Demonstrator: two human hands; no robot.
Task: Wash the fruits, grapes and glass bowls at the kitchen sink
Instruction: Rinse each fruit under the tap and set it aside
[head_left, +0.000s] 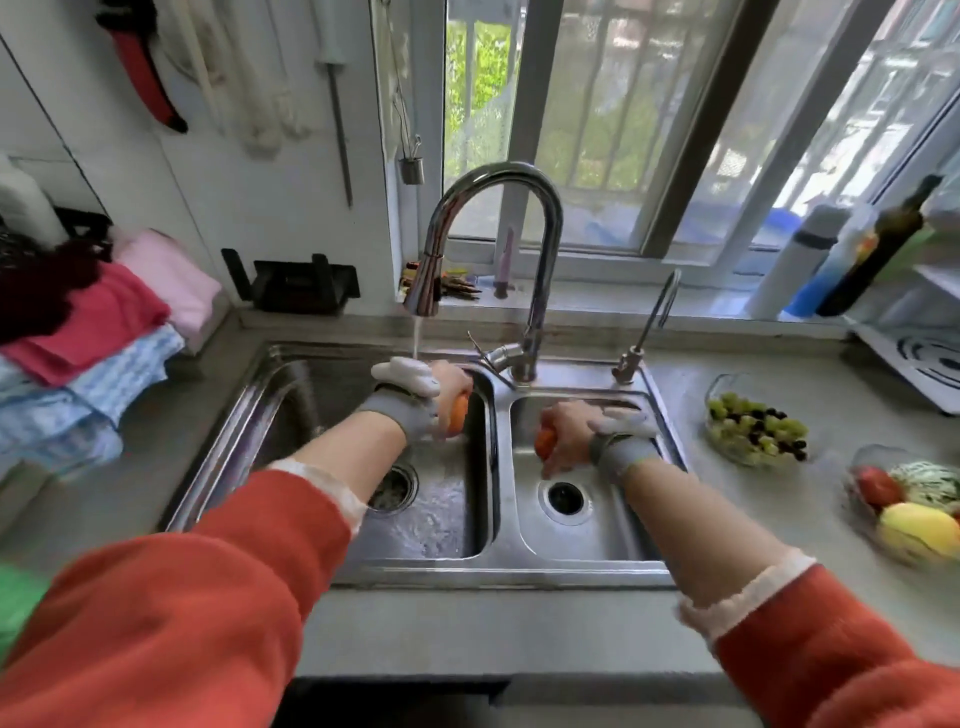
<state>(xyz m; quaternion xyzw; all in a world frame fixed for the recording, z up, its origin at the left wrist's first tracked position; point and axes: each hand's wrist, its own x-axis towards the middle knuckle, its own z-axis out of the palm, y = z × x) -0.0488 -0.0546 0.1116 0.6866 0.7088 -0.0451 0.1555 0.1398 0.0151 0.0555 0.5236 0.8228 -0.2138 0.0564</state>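
Water runs from the chrome faucet (423, 291) into the left basin of the double steel sink (493, 566). My left hand (441, 395) grips an orange fruit (458, 413) under the stream, over the left basin. My right hand (576, 431) holds a second orange-red fruit (544, 441) above the right basin, near its drain (565, 496). A glass bowl of green and dark grapes (753, 428) sits on the counter right of the sink. Closer to me stands a glass bowl of mixed fruit (909, 506) with a red, a yellow and a green-striped piece.
Folded towels (104, 343) are stacked on the counter to the left. A small filter tap (649, 327) stands behind the right basin. Bottles (852, 260) line the windowsill at right, above a white rack (919, 364). A black holder (301, 283) sits against the back wall.
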